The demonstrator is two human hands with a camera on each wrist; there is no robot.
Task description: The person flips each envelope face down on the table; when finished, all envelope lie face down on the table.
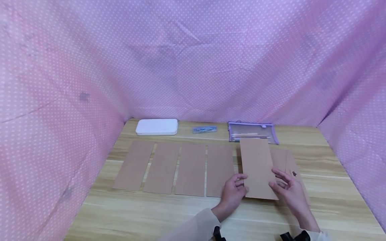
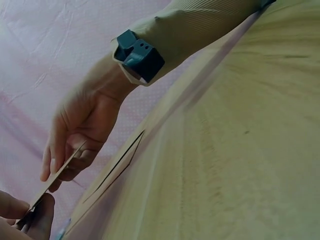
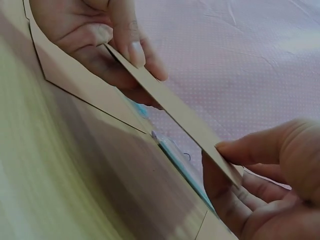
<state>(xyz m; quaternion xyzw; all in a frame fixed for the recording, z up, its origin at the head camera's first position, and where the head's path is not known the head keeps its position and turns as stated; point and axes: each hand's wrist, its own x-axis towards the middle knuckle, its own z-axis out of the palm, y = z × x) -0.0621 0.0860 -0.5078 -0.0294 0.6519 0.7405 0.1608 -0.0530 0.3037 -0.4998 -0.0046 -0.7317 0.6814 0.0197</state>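
A plain brown kraft-paper card [image 1: 258, 169] is held up off the table, tilted, between my two hands. My left hand [image 1: 231, 194] pinches its left edge near the lower corner, thumb on the face that shows. On the opposite edge my right hand [image 1: 290, 193] grips it between thumb and fingers; the right wrist view shows this right hand [image 3: 272, 185] close up, with the thin card [image 3: 170, 110] edge-on. Beneath and right of the held card lies another brown kraft-paper piece [image 1: 283, 159] with a small dark printed mark, partly covered.
Several brown kraft-paper cards [image 1: 190, 170] lie in a row to the left on the wooden table [image 1: 129, 214]. Along the back are a white flat case [image 1: 156, 127], a small blue packet [image 1: 204, 129] and a purple-edged mesh zip pouch [image 1: 250, 129] with pencil-like sticks. Pink dotted cloth hangs around.
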